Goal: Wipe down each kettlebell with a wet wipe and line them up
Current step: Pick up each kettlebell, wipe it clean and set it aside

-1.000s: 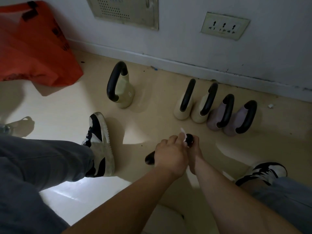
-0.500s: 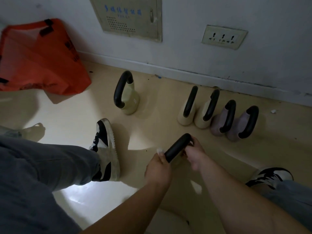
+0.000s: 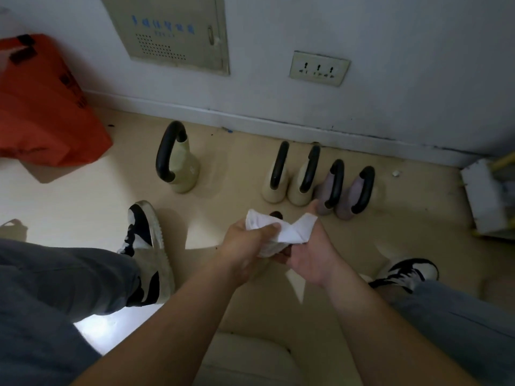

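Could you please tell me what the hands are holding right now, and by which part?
Both hold the wet wipe stretched between them: the left hand grips its left end, the right hand its right end.

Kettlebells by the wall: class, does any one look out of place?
Yes. The larger olive kettlebell stands alone to the left, a clear gap away from the four smaller kettlebells lined up by the wall.
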`<move>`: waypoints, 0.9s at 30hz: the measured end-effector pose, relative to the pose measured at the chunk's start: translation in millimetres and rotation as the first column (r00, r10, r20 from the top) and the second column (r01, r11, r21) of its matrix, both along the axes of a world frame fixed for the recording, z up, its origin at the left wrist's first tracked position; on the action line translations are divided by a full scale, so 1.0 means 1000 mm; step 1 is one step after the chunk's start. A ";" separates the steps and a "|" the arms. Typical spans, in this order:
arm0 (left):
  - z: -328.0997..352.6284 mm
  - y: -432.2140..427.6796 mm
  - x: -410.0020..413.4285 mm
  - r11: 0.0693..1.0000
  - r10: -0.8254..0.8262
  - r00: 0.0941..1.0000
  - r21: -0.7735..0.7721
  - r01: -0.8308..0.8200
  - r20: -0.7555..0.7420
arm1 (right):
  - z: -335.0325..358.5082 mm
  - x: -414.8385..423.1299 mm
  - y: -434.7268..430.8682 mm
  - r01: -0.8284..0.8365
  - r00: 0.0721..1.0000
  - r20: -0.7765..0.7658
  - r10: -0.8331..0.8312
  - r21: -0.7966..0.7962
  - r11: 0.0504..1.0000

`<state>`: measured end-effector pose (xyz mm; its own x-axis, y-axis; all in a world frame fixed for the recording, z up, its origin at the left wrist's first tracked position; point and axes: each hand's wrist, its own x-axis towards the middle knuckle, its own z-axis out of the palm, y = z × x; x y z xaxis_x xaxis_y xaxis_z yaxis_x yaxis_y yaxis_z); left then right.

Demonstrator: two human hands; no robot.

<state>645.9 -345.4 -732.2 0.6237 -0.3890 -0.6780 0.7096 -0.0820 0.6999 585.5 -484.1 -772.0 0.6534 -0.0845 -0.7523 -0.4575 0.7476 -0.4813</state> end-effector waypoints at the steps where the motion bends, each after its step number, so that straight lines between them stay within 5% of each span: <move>1: -0.002 0.000 -0.001 1.000 -0.008 1.000 -0.015 0.008 0.007 | 0.005 -0.001 -0.001 0.004 0.999 0.032 -0.005 0.041 0.999; 6: -0.005 0.005 0.001 0.999 -0.034 0.999 0.025 0.034 0.025 | 0.005 0.010 0.011 -0.140 0.989 -0.069 0.130 -0.167 0.976; 10: -0.005 0.018 0.005 0.985 -0.167 0.972 0.062 0.159 0.167 | 0.006 0.013 0.004 -0.345 0.929 -0.046 0.367 -0.467 0.815; 15: -0.013 0.021 0.017 0.968 -0.120 0.951 0.247 0.047 0.287 | -0.018 0.016 -0.010 -0.038 0.994 -0.111 -0.011 -0.430 0.902; 17: -0.023 0.025 0.025 0.909 -0.109 0.940 0.415 -0.037 0.323 | -0.026 0.007 -0.022 0.118 0.957 -0.171 -0.234 -0.509 0.853; 19: -0.036 0.034 0.027 0.755 -0.276 0.912 0.656 0.011 0.302 | -0.036 -0.005 -0.030 0.136 0.910 -0.213 -0.357 -0.659 0.739; 21: -0.051 0.045 0.016 0.632 -0.356 0.918 0.768 0.097 0.176 | -0.046 -0.013 -0.027 0.025 0.907 -0.258 -0.331 -0.754 0.656; 27: -0.065 0.050 -0.005 0.718 -0.211 0.976 0.685 0.121 0.049 | -0.045 0.001 0.017 -0.269 0.935 -0.353 -0.015 -0.738 0.619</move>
<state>641.3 -295.2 -797.2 0.6839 0.0383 -0.7286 0.5567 -0.6728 0.4872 587.0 -467.1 -816.7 0.4614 -0.6526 -0.6010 -0.7396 0.0912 -0.6668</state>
